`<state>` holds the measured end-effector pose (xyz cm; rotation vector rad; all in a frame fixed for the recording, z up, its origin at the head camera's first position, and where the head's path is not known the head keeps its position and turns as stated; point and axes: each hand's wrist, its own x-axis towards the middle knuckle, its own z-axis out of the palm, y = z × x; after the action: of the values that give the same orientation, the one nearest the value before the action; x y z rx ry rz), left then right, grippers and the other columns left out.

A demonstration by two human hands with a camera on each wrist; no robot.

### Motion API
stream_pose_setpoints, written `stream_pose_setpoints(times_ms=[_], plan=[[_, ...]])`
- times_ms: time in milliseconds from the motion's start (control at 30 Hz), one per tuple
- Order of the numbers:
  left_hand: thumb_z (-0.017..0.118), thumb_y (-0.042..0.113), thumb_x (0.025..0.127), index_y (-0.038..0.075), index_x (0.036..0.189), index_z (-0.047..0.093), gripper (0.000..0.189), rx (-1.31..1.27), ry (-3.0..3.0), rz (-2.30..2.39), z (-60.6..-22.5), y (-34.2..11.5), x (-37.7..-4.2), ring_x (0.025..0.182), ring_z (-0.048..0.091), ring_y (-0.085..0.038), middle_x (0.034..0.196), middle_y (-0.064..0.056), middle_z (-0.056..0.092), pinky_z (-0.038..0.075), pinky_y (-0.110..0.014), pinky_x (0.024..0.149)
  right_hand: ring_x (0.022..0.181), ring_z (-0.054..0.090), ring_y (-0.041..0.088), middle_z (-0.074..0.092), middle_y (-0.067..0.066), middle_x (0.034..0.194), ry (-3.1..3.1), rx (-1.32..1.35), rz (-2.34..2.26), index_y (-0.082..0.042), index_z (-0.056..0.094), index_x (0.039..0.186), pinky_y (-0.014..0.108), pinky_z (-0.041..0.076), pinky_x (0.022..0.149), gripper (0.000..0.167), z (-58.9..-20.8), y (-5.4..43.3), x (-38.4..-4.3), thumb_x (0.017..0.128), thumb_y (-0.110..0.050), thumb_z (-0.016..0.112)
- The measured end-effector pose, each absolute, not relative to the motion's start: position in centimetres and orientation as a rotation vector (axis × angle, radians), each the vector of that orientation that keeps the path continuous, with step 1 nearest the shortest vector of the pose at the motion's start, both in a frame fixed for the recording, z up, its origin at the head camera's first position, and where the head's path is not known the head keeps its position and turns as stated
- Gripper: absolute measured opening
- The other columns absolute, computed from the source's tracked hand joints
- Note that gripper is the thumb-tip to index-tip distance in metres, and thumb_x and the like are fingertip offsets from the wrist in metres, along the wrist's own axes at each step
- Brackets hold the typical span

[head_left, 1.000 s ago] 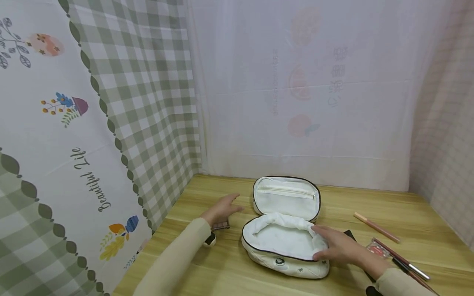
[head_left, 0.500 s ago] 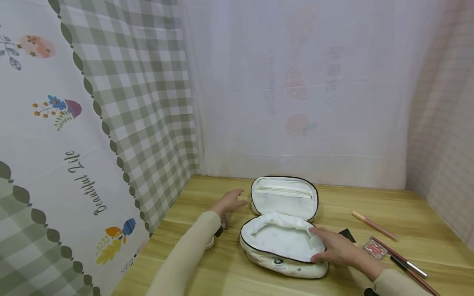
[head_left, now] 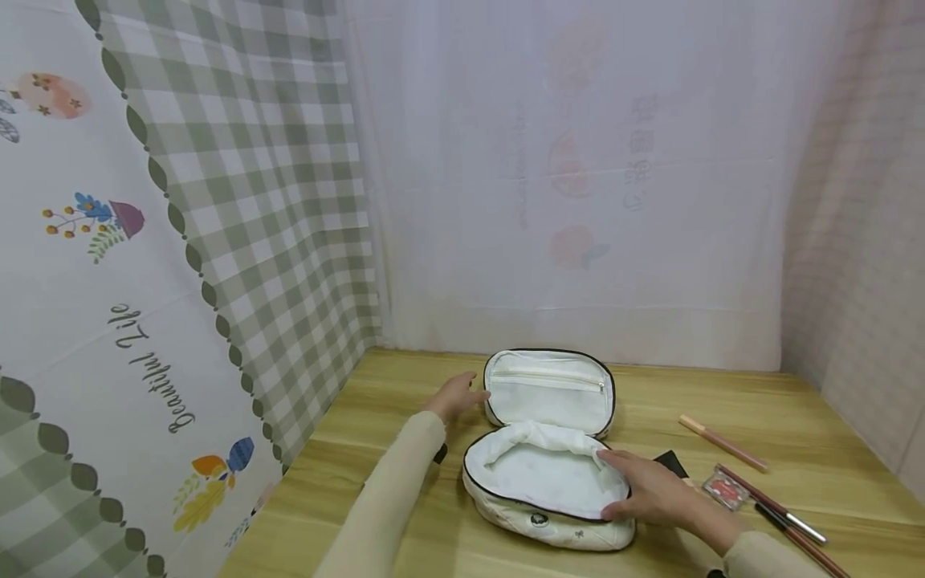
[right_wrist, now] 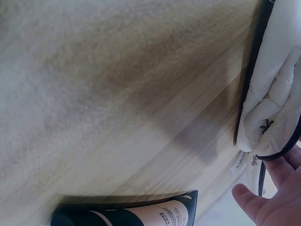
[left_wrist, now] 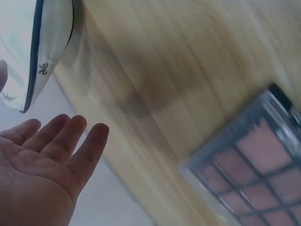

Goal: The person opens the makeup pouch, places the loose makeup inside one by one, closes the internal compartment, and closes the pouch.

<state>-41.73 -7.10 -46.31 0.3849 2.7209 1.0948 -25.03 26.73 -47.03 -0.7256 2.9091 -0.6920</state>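
Observation:
A white makeup bag [head_left: 545,530] with a dark-edged rim lies unzipped on the wooden table, its lid [head_left: 549,393] standing up behind. The inside shows white lining and looks bare. My right hand [head_left: 654,490] grips the bag's right end, fingers at the far side of the rim and thumb at the near side. Beside the lid's left edge, my left hand [head_left: 457,397] has its fingers extended and holds nothing. In the left wrist view the palm [left_wrist: 37,174] faces up near the bag, with an eyeshadow palette [left_wrist: 249,174] lying on the table nearby.
Right of the bag lie a blush compact [head_left: 726,487], a brown-pink stick [head_left: 723,443] and several slim pencils or brushes [head_left: 788,522]. A dark green and peach squeeze tube [right_wrist: 136,214] shows in the right wrist view. Checked cloth [head_left: 289,160] hangs at left.
My left hand has moved right, up to the lid's left edge. My right hand keeps its place on the bag, and the whole view has shifted slightly.

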Motion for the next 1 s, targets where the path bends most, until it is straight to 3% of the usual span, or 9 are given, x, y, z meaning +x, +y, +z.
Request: stream_pose_setpoints(times_ms=[167, 433, 733, 867, 1000], plan=[[0.062, 0.037, 0.099, -0.002, 0.154, 0.028, 0.076, 0.329, 2.638, 1.221, -46.9, -6.5, -41.9, 0.136, 0.041, -0.037, 0.148, -0.022, 0.044, 0.036, -0.049, 0.108, 0.121, 0.053, 0.046, 0.051, 0.031, 0.136, 2.908, -0.727, -0.687, 0.005, 0.050, 0.140, 0.059, 0.044, 0.093, 0.096, -47.1, 26.6, -24.9, 0.071, -0.053, 0.084], [0.056, 0.029, 0.103, -0.002, 0.157, 0.015, 0.074, 0.298, 2.504, 1.447, -46.3, -5.7, -41.6, 0.140, 0.035, -0.038, 0.157, -0.023, 0.029, 0.032, -0.051, 0.110, 0.123, 0.051, 0.047, 0.050, 0.030, 0.138, 2.881, -0.669, -0.709, 0.004, 0.050, 0.141, 0.061, 0.042, 0.096, 0.095, -47.1, 26.0, -24.8, 0.071, -0.050, 0.085], [0.055, 0.037, 0.102, 0.002, 0.156, 0.024, 0.071, 0.296, 2.446, 1.575, -45.4, -5.6, -42.2, 0.126, 0.049, -0.037, 0.143, -0.023, 0.046, 0.041, -0.052, 0.102, 0.121, 0.053, 0.047, 0.052, 0.030, 0.136, 2.895, -0.678, -0.696, 0.005, 0.051, 0.140, 0.061, 0.042, 0.095, 0.095, -47.2, 26.1, -25.0, 0.070, -0.049, 0.086], [0.054, 0.042, 0.102, 0.008, 0.156, 0.029, 0.068, 0.319, 2.428, 1.596, -45.1, -5.6, -42.2, 0.129, 0.047, -0.036, 0.146, -0.020, 0.043, 0.041, -0.052, 0.102, 0.121, 0.053, 0.046, 0.053, 0.029, 0.136, 2.905, -0.678, -0.688, 0.005, 0.052, 0.139, 0.061, 0.042, 0.095, 0.095, -47.5, 26.2, -25.0, 0.070, -0.050, 0.086], [0.054, 0.041, 0.102, 0.007, 0.152, 0.037, 0.063, 0.352, 2.441, 1.603, -44.6, -5.5, -42.3, 0.131, 0.045, -0.036, 0.148, -0.020, 0.043, 0.042, -0.051, 0.101, 0.120, 0.054, 0.046, 0.053, 0.029, 0.135, 2.913, -0.680, -0.679, 0.005, 0.052, 0.139, 0.061, 0.043, 0.095, 0.096, -47.6, 26.2, -25.1, 0.069, -0.051, 0.086]])
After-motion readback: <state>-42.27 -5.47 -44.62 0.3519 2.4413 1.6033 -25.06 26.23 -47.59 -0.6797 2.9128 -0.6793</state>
